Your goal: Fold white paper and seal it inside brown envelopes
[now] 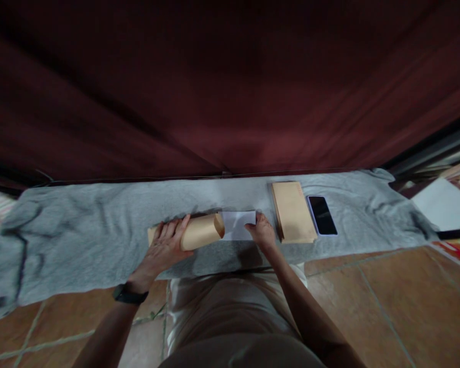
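Note:
A brown paper envelope [203, 231] lies lengthwise on the grey cloth, its right end bulging into a rounded mouth. My left hand [168, 243] rests across the envelope's left part, fingers over the far edge and thumb along the near side, holding it bowed. At the mouth is a white sheet of paper [235, 225]; whether its left end is inside or just behind the mouth I cannot tell. My right hand [262, 232] pinches the sheet's right edge between thumb and fingers. Just right of that hand sits a stack of brown envelopes [294, 212].
A phone [322, 215] with a pale purple case lies right of the stack. Grey cloth [99, 220] covers the narrow surface, and a dark red curtain [230, 102] hangs behind it. White paper [446, 204] is at the far right. Tiled floor [368, 301] shows below.

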`<control>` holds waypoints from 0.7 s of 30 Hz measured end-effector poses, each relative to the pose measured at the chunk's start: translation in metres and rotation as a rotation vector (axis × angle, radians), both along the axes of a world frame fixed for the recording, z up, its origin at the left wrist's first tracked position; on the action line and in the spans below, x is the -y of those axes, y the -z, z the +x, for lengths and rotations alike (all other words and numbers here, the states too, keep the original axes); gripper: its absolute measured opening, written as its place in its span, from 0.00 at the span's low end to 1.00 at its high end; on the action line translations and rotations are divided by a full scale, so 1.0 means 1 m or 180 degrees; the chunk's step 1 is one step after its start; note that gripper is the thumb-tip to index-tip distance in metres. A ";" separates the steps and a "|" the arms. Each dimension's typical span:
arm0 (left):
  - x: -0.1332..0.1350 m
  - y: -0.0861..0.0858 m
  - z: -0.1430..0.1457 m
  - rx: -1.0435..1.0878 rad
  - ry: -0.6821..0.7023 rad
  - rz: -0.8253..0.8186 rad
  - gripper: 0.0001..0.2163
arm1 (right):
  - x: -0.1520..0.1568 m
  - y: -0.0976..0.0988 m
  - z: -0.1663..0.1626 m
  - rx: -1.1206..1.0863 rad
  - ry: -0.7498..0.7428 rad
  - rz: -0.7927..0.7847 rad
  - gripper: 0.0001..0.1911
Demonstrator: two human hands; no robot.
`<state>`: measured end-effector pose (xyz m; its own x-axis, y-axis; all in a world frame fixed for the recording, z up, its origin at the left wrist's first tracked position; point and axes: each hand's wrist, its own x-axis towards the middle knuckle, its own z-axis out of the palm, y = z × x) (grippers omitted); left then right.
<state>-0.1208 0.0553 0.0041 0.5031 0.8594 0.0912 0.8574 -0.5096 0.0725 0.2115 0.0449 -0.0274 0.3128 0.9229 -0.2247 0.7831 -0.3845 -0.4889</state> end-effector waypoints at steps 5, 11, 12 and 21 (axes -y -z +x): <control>-0.001 0.002 -0.001 0.0122 -0.0010 -0.0052 0.52 | 0.012 0.003 0.015 -0.0686 0.0063 0.0838 0.09; -0.004 0.003 0.000 0.0143 0.0025 -0.0117 0.53 | 0.024 -0.012 0.043 -0.1733 0.0389 0.1631 0.17; -0.004 0.003 0.001 0.0154 0.0028 -0.0122 0.53 | 0.025 -0.013 0.045 -0.1921 0.0371 0.1649 0.18; -0.004 0.007 0.001 0.0154 0.0075 -0.0101 0.54 | 0.032 -0.010 0.033 -0.2022 0.0044 0.1331 0.19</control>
<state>-0.1195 0.0592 -0.0028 0.5189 0.8502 0.0888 0.8402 -0.5264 0.1302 0.2449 0.0126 -0.0175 0.2523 0.9676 0.0021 0.2987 -0.0758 -0.9513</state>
